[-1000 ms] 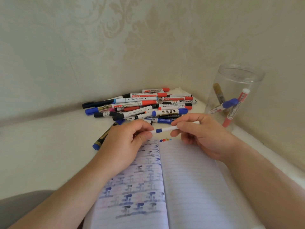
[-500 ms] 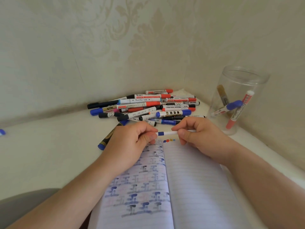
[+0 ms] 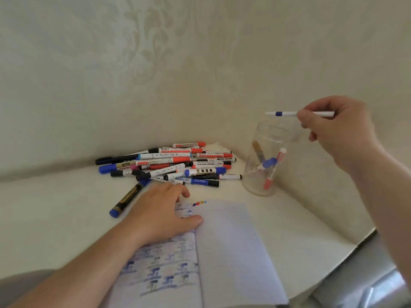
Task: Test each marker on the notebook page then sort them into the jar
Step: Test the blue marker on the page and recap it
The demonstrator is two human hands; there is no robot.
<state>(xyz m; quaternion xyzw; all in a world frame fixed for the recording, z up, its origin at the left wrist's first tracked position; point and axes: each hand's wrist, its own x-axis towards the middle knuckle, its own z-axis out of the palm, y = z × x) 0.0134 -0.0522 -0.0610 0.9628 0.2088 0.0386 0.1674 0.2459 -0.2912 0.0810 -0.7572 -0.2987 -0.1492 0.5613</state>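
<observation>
While the left hand [image 3: 163, 213] lies flat with fingers relaxed on the open notebook [image 3: 222, 252], below the marker pile [image 3: 173, 163], the right hand [image 3: 335, 132] pinches a thin white marker [image 3: 287, 113] horizontally above the jar [image 3: 264, 172], tip pointing left.

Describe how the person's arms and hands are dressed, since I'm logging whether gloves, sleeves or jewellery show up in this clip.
Both forearms are bare as far as the frame shows, with no sleeve in view. The left hand and the right hand wear no gloves. No ring, watch or bracelet is visible on the fingers or wrists. No tape or markings show on either hand.
</observation>
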